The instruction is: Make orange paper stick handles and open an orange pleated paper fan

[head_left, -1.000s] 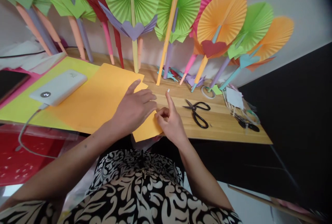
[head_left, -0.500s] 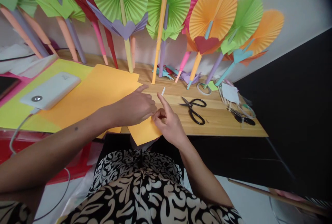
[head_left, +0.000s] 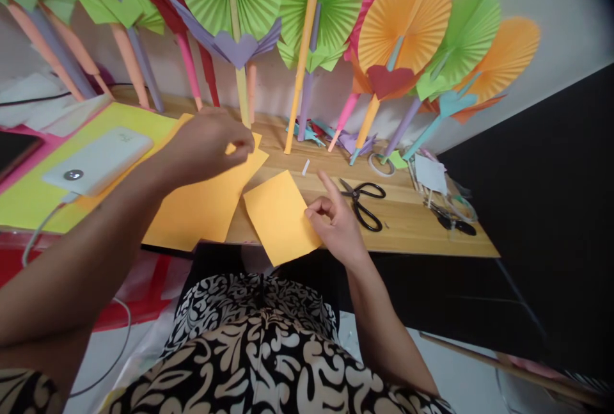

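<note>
While our right hand (head_left: 336, 225) pinches the right edge of a small orange sheet (head_left: 281, 215) between thumb and curled fingers, with the index finger raised, our left hand (head_left: 206, 142) is closed on the far corner of the large orange sheet (head_left: 201, 203) and holds that corner lifted off the tabletop (head_left: 412, 228). We see the 2 sheets lying apart, a strip of bare wood between them; the small one rests tilted just left of our right hand, its near corner hanging over the tabletop's front edge. Just beyond our right hand sits a tiny white scrap (head_left: 305, 167), and just to the right of that hand lie black scissors (head_left: 362, 199) with the handles pointing away to the right. Farther right we find a tape ring (head_left: 378, 164) and a clutter of small tools that we cannot make out. Left of our left hand, a white power bank (head_left: 98, 159) lies on a yellow sheet (head_left: 29, 199), its cable trailing off the near edge. Beyond both hands, pleated paper fans (head_left: 403, 20) in green, orange and pink lean against the wall on rolled paper sticks.
</note>
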Demonstrator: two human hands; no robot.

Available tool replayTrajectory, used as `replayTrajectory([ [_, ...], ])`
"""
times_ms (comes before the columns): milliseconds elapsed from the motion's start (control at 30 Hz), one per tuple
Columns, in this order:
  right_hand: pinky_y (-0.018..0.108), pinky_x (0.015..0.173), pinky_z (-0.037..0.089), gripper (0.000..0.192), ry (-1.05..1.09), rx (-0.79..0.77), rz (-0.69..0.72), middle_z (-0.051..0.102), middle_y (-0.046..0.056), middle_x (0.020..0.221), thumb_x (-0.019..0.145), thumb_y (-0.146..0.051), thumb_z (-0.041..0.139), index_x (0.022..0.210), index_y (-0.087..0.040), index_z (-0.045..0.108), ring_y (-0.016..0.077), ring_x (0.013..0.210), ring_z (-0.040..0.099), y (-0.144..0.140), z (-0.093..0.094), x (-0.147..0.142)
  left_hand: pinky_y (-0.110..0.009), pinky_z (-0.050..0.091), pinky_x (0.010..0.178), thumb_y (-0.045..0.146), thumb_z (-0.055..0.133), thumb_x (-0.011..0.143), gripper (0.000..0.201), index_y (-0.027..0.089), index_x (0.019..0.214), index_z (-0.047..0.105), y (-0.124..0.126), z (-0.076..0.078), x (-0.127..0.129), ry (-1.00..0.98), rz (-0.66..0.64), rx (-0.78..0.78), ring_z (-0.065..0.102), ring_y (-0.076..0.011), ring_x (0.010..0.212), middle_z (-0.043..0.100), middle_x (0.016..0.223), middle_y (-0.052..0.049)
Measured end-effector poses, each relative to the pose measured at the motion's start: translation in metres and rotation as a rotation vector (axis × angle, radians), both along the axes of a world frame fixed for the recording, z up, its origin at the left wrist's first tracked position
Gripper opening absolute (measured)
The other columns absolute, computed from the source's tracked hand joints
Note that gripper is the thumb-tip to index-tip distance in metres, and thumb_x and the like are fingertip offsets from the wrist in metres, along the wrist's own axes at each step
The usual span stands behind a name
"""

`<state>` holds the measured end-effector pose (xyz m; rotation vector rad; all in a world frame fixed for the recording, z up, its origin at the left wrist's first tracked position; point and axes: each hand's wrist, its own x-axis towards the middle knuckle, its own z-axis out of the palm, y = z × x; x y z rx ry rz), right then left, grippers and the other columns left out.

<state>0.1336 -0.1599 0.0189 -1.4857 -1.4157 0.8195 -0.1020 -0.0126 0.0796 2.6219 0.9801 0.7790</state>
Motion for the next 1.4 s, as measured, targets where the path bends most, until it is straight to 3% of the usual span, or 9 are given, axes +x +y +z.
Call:
replayTrajectory([
  [100,0.031,0.070,0.050,0.080,0.121,0.051,-0.036,0.062,-0.004,0.073,0.085,-0.022,0.062,0.159,-0.025,0.033,0.0161,0.069,0.059,0.005,-0.003,0.005,-0.034,0.051,0.085,0.041,0.054,0.091,0.032,0.019,0.106,0.071,-0.006,-0.009,0.005,-0.286,0.152,-0.177,0.066,-0.0210,0.092,0.075,0.108,-0.007],
  [233,0.032,0.071,0.051,0.080,0.122,0.060,0.005,0.062,-0.004,0.074,0.087,-0.023,0.062,0.159,-0.027,0.030,0.0169,0.071,0.059,0.012,-0.003,0.001,-0.036,0.050,0.093,0.045,0.065,0.085,0.049,0.019,0.126,0.066,-0.020,-0.023,0.028,-0.250,0.046,-0.251,0.066,-0.0238,0.107,0.070,0.126,-0.010],
  [367,0.035,0.075,0.052,0.075,0.056,0.052,0.037,0.065,-0.001,0.079,0.089,-0.025,0.062,0.158,-0.030,0.032,0.0193,0.075,0.060,0.016,0.001,-0.004,-0.034,0.050,0.085,0.044,0.067,0.084,0.029,0.021,0.100,0.074,-0.023,-0.023,0.048,-0.234,-0.027,-0.295,0.067,-0.0223,0.094,0.075,0.096,-0.004],
  [533,0.035,0.072,0.052,0.074,0.094,0.023,0.032,0.068,0.000,0.082,0.090,-0.033,0.064,0.157,-0.030,0.032,0.0200,0.074,0.061,0.016,0.002,-0.004,-0.029,0.043,0.065,0.036,0.070,0.079,0.022,0.018,0.066,0.067,-0.015,-0.015,0.053,-0.340,-0.027,-0.366,0.057,-0.0153,0.064,0.057,0.057,0.002],
  [767,0.032,0.073,0.052,0.079,0.260,-0.030,0.055,0.068,-0.002,0.075,0.084,-0.034,0.072,0.154,-0.023,0.038,0.0176,0.071,0.062,0.004,-0.016,0.009,-0.030,0.045,0.070,0.034,0.070,0.077,0.020,0.017,0.067,0.067,-0.002,0.000,0.040,-0.342,0.036,-0.312,0.059,-0.0165,0.068,0.057,0.059,0.002],
  [1033,0.042,0.094,0.053,0.060,0.026,0.021,-0.001,0.076,0.007,0.101,0.090,-0.038,0.067,0.146,-0.022,0.053,0.0218,0.098,0.070,-0.006,-0.015,0.031,-0.033,0.048,0.076,0.033,0.072,0.074,0.019,0.015,0.068,0.069,0.009,0.011,0.031,-0.316,0.019,-0.322,0.064,-0.0210,0.079,0.058,0.061,0.000],
  [1133,0.040,0.094,0.054,0.054,0.035,0.062,0.037,0.075,0.006,0.114,0.085,-0.039,0.072,0.136,-0.026,0.062,0.0221,0.103,0.070,0.006,-0.007,0.020,-0.033,0.049,0.079,0.031,0.074,0.073,0.016,0.016,0.068,0.070,0.003,0.011,0.051,-0.313,-0.055,-0.374,0.066,-0.0223,0.083,0.064,0.066,-0.001],
  [1200,0.036,0.080,0.057,0.032,0.086,0.015,0.053,0.077,0.003,0.097,0.085,-0.040,0.070,0.113,-0.024,0.072,0.0208,0.086,0.071,0.015,-0.007,0.012,-0.034,0.050,0.083,0.031,0.073,0.075,0.015,0.016,0.075,0.073,-0.001,0.011,0.060,-0.377,-0.064,-0.398,0.067,-0.0243,0.092,0.069,0.075,-0.002],
  [1400,0.035,0.072,0.057,0.019,0.204,0.090,-0.205,0.076,0.002,0.082,0.084,-0.041,0.067,0.088,-0.023,0.070,0.0203,0.076,0.070,0.028,-0.018,0.016,-0.039,0.048,0.102,0.043,0.072,0.083,0.044,0.022,0.121,0.068,-0.009,-0.018,0.062,-0.722,0.127,-0.416,0.057,-0.0286,0.128,0.068,0.131,-0.008],
])
